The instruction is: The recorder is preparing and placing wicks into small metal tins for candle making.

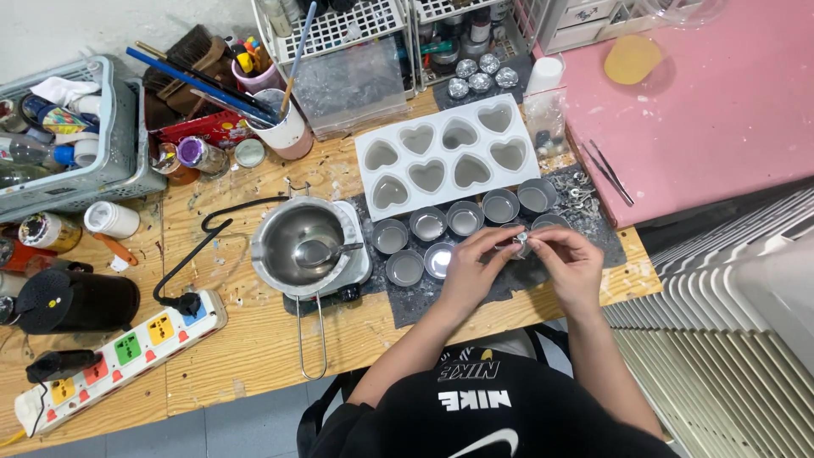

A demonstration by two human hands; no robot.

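both hands meet right of frame centre, over the dark mat (424, 307). left hand (469, 273) and right hand (570, 265) pinch a small shiny metal piece (521, 240) between their fingertips (too small to identify; could be a wick tab). it sits directly between the two hands, equally near both, no clear long axis. fingers closed on it from both sides. small tin cups (428, 224) lie just left and above, heart mould (447, 154) further up, steel pot (301, 242) left on the tabletop (254, 348).

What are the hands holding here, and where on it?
Both hands, left and right, pinch a small silvery round piece at its edges between fingertips; exact kind unclear.
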